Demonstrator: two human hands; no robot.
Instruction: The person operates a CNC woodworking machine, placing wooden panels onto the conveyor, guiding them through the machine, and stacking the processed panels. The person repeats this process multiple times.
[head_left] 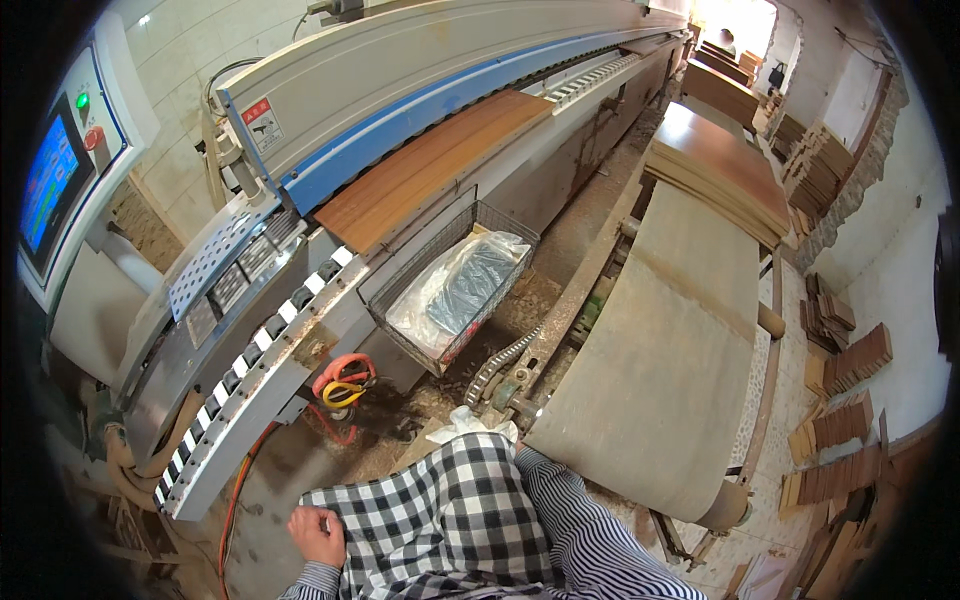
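My left hand (pixel 318 536) hangs beside the black-and-white checked apron (pixel 440 505), its fingers curled in and nothing seen in them. The right arm, in a striped sleeve (pixel 590 525), reaches down past the apron; only a sliver of my right hand (pixel 518 449) shows, its fingers hidden. Just beyond it is a crumpled white cloth (pixel 470 426); whether the hand grips it I cannot tell. A brown wood-grain panel (pixel 440 165) lies on the machine's feed track, under the long blue-and-white beam (pixel 420 105). Neither hand touches the panel.
A wire basket (pixel 440 370) with plastic-wrapped material hangs on the machine's side. To the right runs a belt conveyor (pixel 650 370), with stacked panels (pixel 720 165) at its far end. A control screen (pixel 50 190) stands at left. An orange hose (pixel 345 372) hangs below the track. Board piles (pixel 845 360) line the right wall.
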